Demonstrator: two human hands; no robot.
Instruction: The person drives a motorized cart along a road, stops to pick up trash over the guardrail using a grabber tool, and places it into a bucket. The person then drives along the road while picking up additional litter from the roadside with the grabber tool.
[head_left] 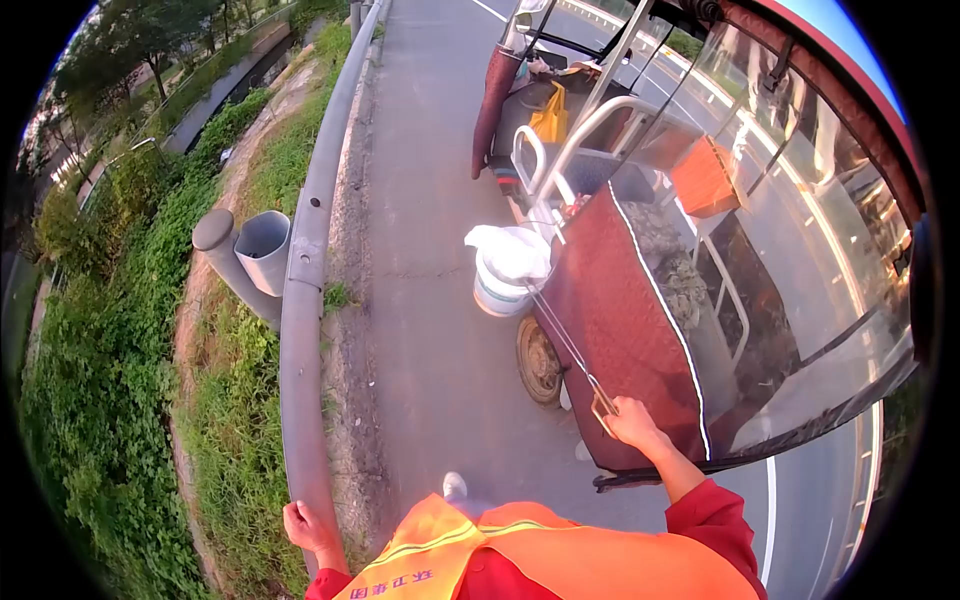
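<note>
My right hand [638, 425] is closed round the handle of long metal tongs [568, 338]. Their thin prongs reach forward along the side of a three-wheeled cart [630, 340]. The tips end at a white bucket [500, 295] hanging by the cart, with a white bag [508, 252] over its top. Whether the tips grip the bag I cannot tell. My left hand [312, 527] has its fingers curled in, low by the metal guardrail [305, 370]. What it holds, if anything, is hidden, and I cannot tell if it touches the rail.
Clear plastic sheeting covers the cart, which carries an orange broom head [705, 180] and a yellow bag [550, 115]. A wheel [540, 360] stands on the asphalt [430, 200]. Beyond the guardrail are a grey post [215, 235], an open pipe [264, 250] and green plants [110, 390].
</note>
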